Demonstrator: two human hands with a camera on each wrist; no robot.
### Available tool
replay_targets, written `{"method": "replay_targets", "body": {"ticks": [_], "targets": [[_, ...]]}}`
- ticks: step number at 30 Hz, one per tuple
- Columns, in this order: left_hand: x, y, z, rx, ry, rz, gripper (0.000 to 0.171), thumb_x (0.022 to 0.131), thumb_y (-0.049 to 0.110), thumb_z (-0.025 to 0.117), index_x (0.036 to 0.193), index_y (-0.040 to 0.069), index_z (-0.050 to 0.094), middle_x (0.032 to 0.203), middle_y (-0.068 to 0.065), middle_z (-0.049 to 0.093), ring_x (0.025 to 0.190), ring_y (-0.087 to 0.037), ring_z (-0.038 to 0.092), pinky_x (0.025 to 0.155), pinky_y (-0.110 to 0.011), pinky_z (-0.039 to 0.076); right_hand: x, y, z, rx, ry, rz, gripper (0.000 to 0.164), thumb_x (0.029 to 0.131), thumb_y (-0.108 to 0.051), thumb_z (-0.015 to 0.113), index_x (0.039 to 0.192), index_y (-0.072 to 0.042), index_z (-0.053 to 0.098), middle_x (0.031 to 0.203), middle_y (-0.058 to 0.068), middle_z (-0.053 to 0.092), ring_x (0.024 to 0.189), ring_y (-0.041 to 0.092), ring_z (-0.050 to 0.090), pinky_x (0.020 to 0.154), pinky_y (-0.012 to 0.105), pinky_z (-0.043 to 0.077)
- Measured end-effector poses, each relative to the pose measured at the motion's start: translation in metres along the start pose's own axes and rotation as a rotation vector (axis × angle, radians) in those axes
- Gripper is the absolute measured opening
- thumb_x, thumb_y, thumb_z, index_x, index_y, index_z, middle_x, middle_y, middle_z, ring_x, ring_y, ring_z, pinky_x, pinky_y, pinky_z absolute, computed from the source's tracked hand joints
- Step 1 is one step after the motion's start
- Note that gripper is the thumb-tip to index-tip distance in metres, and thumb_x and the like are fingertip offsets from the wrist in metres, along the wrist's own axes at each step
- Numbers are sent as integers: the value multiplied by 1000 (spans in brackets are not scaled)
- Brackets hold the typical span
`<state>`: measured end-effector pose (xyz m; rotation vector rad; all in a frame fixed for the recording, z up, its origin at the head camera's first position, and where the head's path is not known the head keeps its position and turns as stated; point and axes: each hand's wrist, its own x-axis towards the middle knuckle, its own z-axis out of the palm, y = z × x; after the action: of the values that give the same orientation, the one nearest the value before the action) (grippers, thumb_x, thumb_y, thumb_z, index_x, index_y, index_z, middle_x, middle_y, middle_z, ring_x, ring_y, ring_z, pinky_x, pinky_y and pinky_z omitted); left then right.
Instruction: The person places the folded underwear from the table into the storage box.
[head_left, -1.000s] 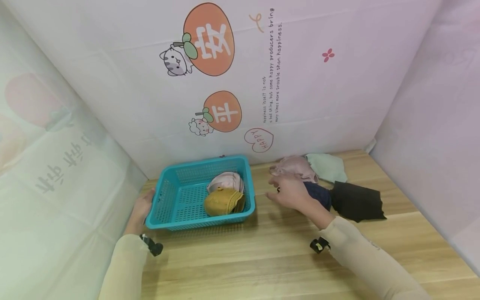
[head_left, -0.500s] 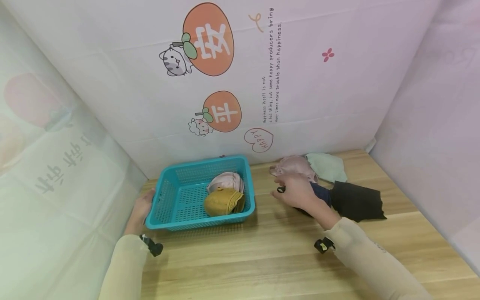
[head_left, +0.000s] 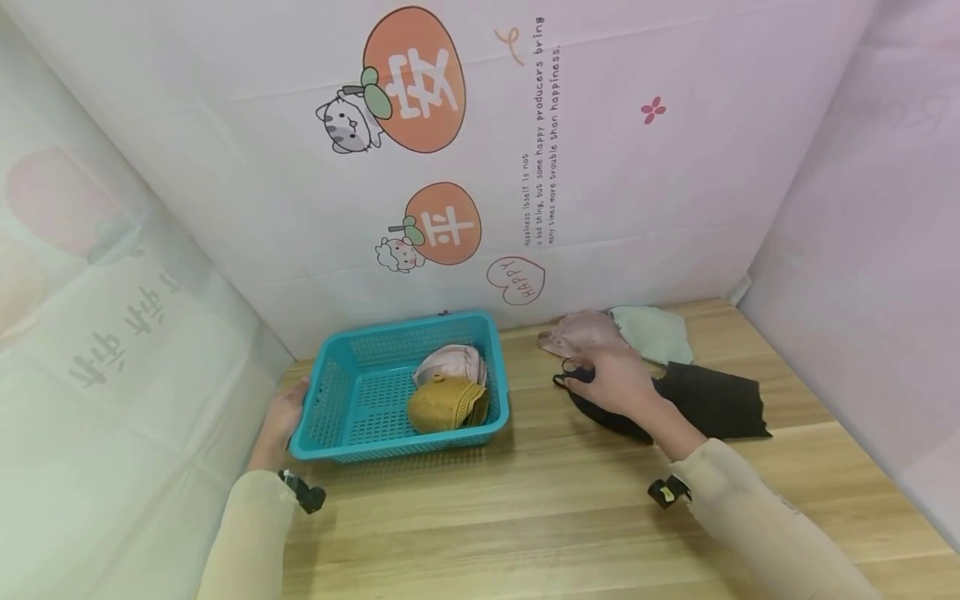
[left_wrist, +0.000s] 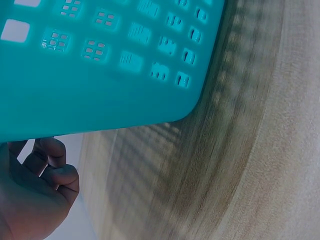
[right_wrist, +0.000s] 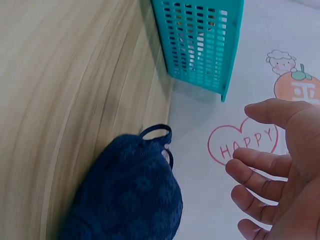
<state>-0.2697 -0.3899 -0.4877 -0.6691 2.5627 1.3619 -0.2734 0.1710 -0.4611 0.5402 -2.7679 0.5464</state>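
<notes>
Navy bra point(right_wrist: 135, 195) on tabletop point(head_left: 450, 525), right hand point(head_left: 618, 379) over it, fairly wide; left hand point(head_left: 285, 412) grips teal basket point(head_left: 401, 448).

HAPPY point(head_left: 528, 283), 安 point(head_left: 424, 82), 平 point(head_left: 447, 227), on printed backdrop point(head_left: 637, 200)

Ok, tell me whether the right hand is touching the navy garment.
Apart: the right wrist view shows white backdrop between the right hand and the navy garment.

Navy bra point(right_wrist: 132, 192), seemingly folded; basket point(head_left: 397, 447) upright
</notes>
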Motion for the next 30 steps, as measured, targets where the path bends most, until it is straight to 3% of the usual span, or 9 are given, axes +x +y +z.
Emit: {"method": "replay_targets", "body": {"ticks": [7, 14, 23, 30], "targets": [[0, -3, 2, 9, 4, 4, 90, 98, 73, 16, 159, 8, 20, 160, -26, 31, 146, -47, 32, 117, -64, 30, -10, 12, -6, -19, -39, 65, 46, 85, -42, 76, 120, -11, 72, 105, 7, 76, 100, 29, 70, 86, 63, 48], [0, -3, 2, -5, 0, 21, 93, 95, 77, 16, 159, 9, 22, 160, -24, 32, 145, -44, 34, 117, -63, 31, -16, 26, -9, -54, -30, 78, 46, 85, -42, 75, 119, -11, 72, 101, 8, 76, 94, 32, 68, 78, 59, 51], [-1, -2, -1, -7, 27, 38, 95, 96, 76, 17, 158, 5, 24, 155, -30, 36, 140, -47, 40, 114, -61, 38, -22, 37, -10, -42, -77, 139, 53, 86, -44, 74, 126, -10, 68, 108, 10, 75, 103, 37, 65, 86, 64, 45], [-1, 0, 1, -17, 25, 25, 92, 96, 75, 18, 158, 7, 25, 158, -26, 33, 144, -46, 37, 117, -61, 34, -26, 49, -11, -66, -100, 168, 58, 84, -48, 74, 127, -9, 67, 107, 10, 75, 101, 38, 65, 85, 63, 46]]}}
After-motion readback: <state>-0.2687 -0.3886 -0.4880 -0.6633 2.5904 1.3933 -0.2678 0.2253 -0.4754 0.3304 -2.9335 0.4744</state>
